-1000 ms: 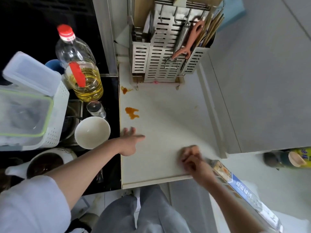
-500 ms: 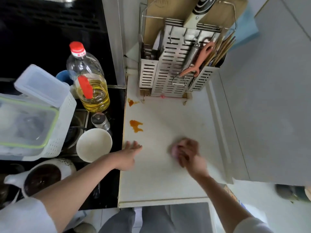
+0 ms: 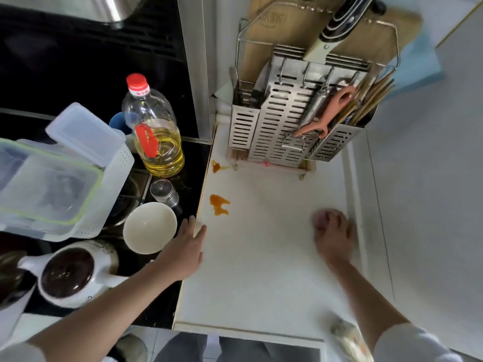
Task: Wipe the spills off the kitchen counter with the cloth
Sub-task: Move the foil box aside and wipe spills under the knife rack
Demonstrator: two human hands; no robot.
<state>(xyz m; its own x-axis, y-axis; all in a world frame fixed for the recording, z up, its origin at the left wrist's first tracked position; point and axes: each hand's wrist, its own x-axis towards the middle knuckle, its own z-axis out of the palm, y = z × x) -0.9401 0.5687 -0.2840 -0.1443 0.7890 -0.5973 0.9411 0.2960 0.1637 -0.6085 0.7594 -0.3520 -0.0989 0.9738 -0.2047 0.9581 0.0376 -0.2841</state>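
Two orange spills mark the white counter [image 3: 261,257]: a larger one [image 3: 219,205] near the left edge and a smaller one [image 3: 217,167] by the rack's foot. My right hand [image 3: 333,237] presses a small pink cloth [image 3: 322,218] onto the counter at the right side, fingers curled over it; it is blurred with motion. My left hand [image 3: 189,244] rests flat on the counter's left edge, fingers straight, just below the larger spill.
A steel utensil rack [image 3: 292,121] with knives, chopsticks and a cutting board stands at the counter's back. On the stove to the left stand an oil bottle [image 3: 154,134], a shaker [image 3: 164,193], a white bowl [image 3: 149,227], a lidded pot [image 3: 70,273] and plastic boxes [image 3: 52,178].
My right hand has brought the pink cloth up from the counter's front edge and swept it to the right side. My left hand stayed at the left edge.
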